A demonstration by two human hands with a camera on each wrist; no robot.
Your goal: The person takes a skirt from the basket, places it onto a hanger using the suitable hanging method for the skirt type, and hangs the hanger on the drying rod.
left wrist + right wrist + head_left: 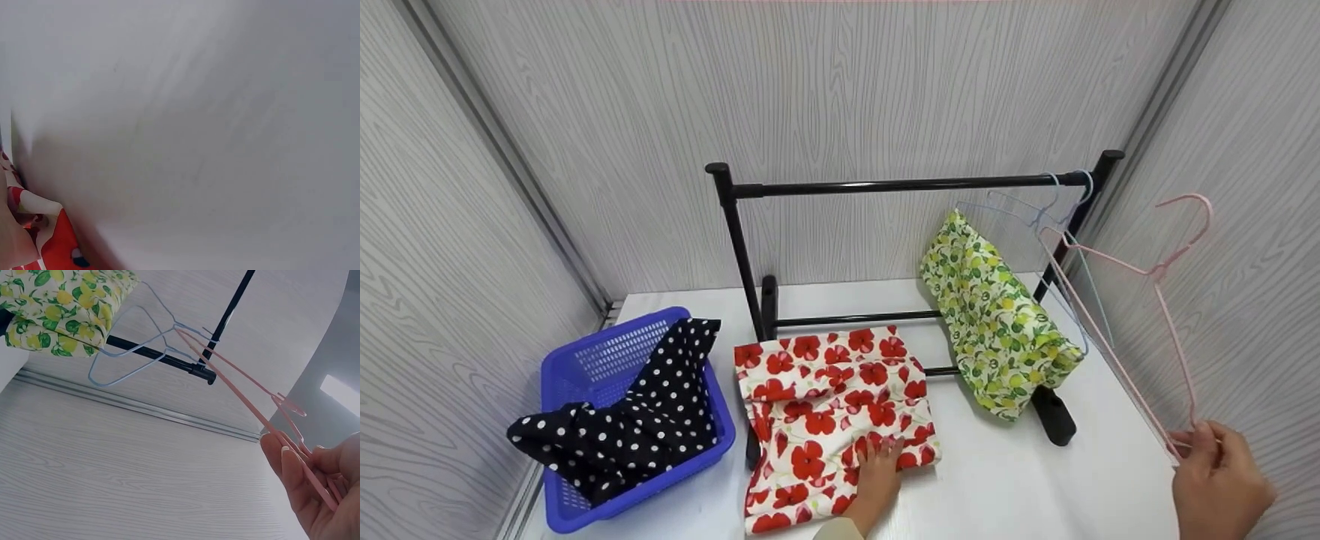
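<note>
At the right of the head view, my right hand (1222, 480) grips one end of a pink clothes hanger (1177, 334). The hanger's hook points up and its other end reaches toward the rack. In the right wrist view, the fingers (292, 469) curl round the hanger's pink bar (242, 396). My left hand (877, 476) rests on a white cloth with red flowers (810, 420), spread on the table, fingers extended over its lower right part. Only a sliver of that hand and a fold of the cloth (59, 242) show in the left wrist view.
A black rack (885, 186) stands behind the cloth. Light blue hangers (1054, 214) hang at its right end, with a lemon-print cloth (997, 315) on one. At left, a blue basket (556, 480) holds a black polka-dot cloth (652, 405). Walls (840, 90) enclose the table.
</note>
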